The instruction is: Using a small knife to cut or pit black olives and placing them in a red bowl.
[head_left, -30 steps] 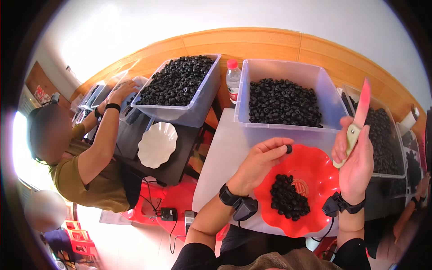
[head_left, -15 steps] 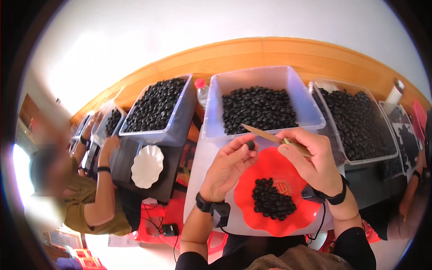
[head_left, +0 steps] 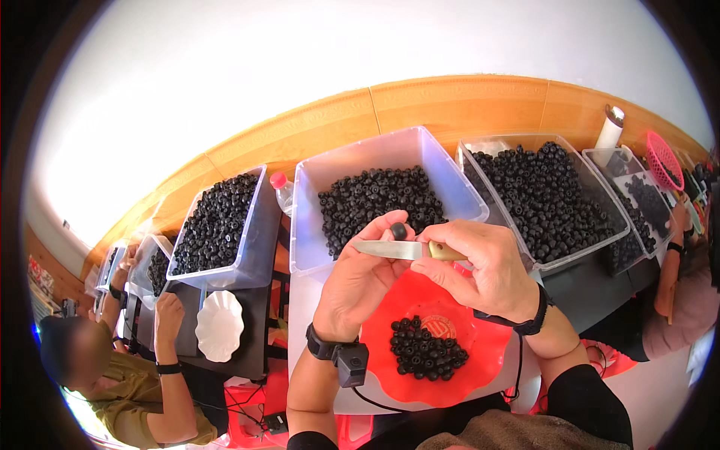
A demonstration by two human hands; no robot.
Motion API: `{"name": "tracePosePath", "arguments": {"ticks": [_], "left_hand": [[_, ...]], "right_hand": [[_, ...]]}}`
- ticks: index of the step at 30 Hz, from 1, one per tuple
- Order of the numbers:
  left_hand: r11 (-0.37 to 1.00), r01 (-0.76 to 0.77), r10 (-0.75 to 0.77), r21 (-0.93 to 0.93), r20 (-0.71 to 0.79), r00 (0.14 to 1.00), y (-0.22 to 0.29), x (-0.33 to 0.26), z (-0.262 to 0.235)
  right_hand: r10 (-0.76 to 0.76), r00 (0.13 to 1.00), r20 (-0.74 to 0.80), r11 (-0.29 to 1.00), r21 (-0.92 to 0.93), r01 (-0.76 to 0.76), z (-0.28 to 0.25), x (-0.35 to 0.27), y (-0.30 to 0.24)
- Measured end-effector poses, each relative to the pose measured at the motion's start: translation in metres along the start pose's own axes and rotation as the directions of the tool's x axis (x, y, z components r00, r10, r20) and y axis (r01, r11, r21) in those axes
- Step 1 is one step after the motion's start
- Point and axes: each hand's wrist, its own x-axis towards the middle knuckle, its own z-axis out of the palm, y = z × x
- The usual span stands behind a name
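Observation:
Between the fingertips of my left hand (head_left: 356, 281) is a small black bead-like piece (head_left: 398, 231), round and smooth. My right hand (head_left: 484, 266) grips a knife by its pale greenish handle (head_left: 444, 251). The knife's blade (head_left: 386, 249) points left and lies across my left fingers, just below the piece. Under both hands sits a red scalloped plate (head_left: 480, 360) with a pile of black bead-like pieces (head_left: 427, 349) on it. Just beyond my hands stands a clear bin (head_left: 450, 202) partly filled with more of these pieces.
More bins of black pieces stand at the left (head_left: 251, 259) and right (head_left: 592, 251). A red-capped bottle (head_left: 283, 193) stands between two bins. A white scalloped plate (head_left: 219, 326) lies at left. People work on both sides; a pink basket (head_left: 664, 161) and white flask (head_left: 610, 127) are far right.
The view has swung to the right. My hands have come together, and the knife blade, earlier raised to the upper left, now lies level beside the piece in my left hand.

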Motion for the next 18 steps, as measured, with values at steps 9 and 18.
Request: {"name": "tracePosePath", "arguments": {"ticks": [9,18], "left_hand": [[0.997,-0.062,0.061,-0.046,-0.03,0.998,0.0,-0.015,-0.022],[0.997,-0.058,0.054,-0.047,-0.077,0.996,-0.004,-0.016,-0.02]], "right_hand": [[-0.026,0.998,0.065,0.995,-0.092,0.032,0.015,0.0,0.011],[0.001,0.993,0.121,0.996,-0.093,0.011,0.014,0.0,0.012]]}}
